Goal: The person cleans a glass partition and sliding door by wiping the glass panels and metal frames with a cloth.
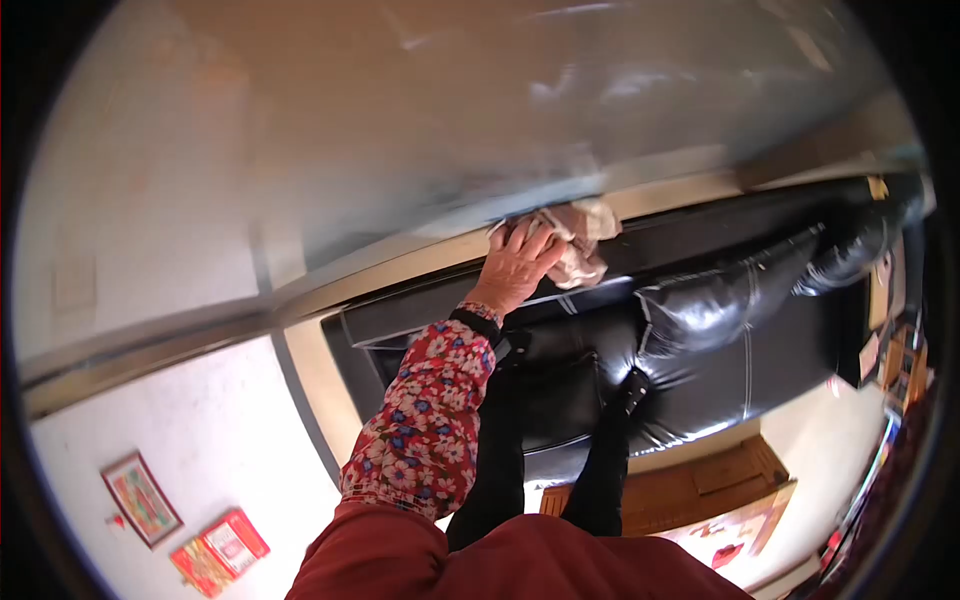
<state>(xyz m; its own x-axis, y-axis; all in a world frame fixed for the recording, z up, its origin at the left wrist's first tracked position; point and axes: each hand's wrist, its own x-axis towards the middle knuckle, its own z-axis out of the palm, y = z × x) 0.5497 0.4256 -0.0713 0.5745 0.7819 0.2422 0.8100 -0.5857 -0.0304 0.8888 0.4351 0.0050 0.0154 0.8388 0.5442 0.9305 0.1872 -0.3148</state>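
My left hand (512,264), at the end of a floral sleeve with a dark band at the wrist, presses a crumpled beige and brown cloth (580,240). Its fingers are bent over the cloth's left part, and the rest bunches out to the right. Cloth and hand are at the lower edge of a large glossy panel (420,120), by its pale frame strip (400,262). Just below them runs the backrest of a black leather sofa (700,235). My right hand is out of view.
My dark-clothed legs (598,465) stand at the sofa, one shoe on its seat. Shiny black cushions (735,295) lie to the right. A wooden table (690,490) is behind me. A framed picture (142,500) and a red hanging (220,553) are at lower left.
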